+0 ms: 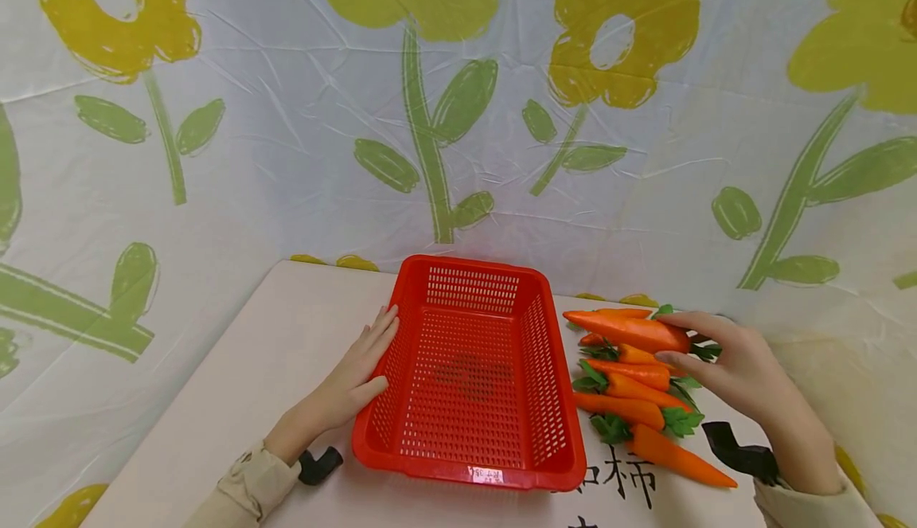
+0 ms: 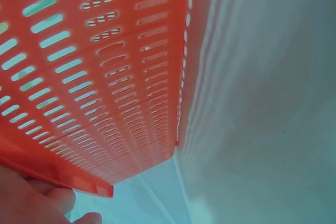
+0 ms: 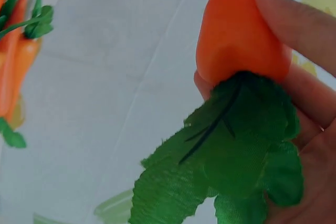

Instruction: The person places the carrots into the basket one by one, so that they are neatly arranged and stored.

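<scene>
A red plastic basket (image 1: 469,476) with slotted walls stands on the table in the head view. My left hand (image 1: 351,377) rests along its left rim, fingers extended and thumb apart. From the left wrist, those fingertips (image 2: 63,199) show right at the rim, beside the slotted wall. To the right of the basket, my right hand (image 1: 738,361) grips an orange toy carrot (image 1: 623,330) near its leafy end, above other carrots. The right wrist view shows thumb and fingers around the carrot's thick end (image 3: 236,35), its green cloth leaves (image 3: 226,145) hanging over the palm.
Several more carrots (image 1: 634,410) with green tops lie in a loose column beside the basket. The nearest carrot (image 1: 680,458) points toward the front right, near black printed characters (image 1: 630,476). A flower-print sheet (image 1: 286,154) hangs behind the pale table (image 1: 236,353).
</scene>
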Demonstrator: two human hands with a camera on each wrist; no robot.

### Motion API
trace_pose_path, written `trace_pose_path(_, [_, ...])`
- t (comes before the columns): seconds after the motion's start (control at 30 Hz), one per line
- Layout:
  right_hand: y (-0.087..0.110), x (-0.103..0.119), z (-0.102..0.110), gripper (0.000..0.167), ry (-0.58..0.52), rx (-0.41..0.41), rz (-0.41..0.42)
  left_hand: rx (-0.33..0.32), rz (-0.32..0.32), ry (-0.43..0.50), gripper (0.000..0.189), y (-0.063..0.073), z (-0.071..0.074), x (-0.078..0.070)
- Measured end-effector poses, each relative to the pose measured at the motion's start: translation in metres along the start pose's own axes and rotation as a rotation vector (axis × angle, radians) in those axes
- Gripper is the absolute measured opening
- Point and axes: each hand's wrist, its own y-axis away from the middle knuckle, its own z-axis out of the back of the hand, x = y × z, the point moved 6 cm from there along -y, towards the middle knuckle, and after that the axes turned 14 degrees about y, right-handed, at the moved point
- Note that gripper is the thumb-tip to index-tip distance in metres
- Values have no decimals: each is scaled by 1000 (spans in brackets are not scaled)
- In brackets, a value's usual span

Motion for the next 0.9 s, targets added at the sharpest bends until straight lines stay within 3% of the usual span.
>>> trace_pose_path(0.37, [-64,27,-10,44,-62,66,-61,-1,4,26,78,-1,-2,3])
trace_pose_path(0.63, [-108,34,-41,43,-129,157,-138,-9,17,40,78,0,-2,4])
trace_pose_path(0.9, [-134,35,-84,45,-232,251,-188,-8,11,58,78,0,-2,4])
